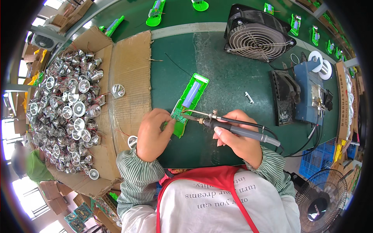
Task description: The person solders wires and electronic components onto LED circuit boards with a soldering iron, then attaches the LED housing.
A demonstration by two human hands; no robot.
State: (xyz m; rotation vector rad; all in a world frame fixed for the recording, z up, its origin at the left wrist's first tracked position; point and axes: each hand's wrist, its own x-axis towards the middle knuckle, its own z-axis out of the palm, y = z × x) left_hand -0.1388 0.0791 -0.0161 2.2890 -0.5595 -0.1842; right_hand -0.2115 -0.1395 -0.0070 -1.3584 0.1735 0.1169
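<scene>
My right hand (245,145) grips a soldering iron (243,132) by its grey and black handle. A thin metal feed tube is clamped on the iron, and both point left to the small green circuit board (178,115). That board sits in a bright green plastic housing (201,93), which lies slanted on the bench with a blue cylindrical battery (192,94) in its upper part. At the board's left edge, the fingertips of my left hand (153,130) are pinched together; whatever they hold is too small to make out. A silver lamp reflector (132,141) shows beside my left wrist.
An open cardboard box (132,70) heaped with silver reflectors (72,105) stands left. Behind on the right is a black fan (258,37); nearer are a blue solder-feeding unit (307,91) and a black stand (283,97). Green housings (155,13) line the far belt.
</scene>
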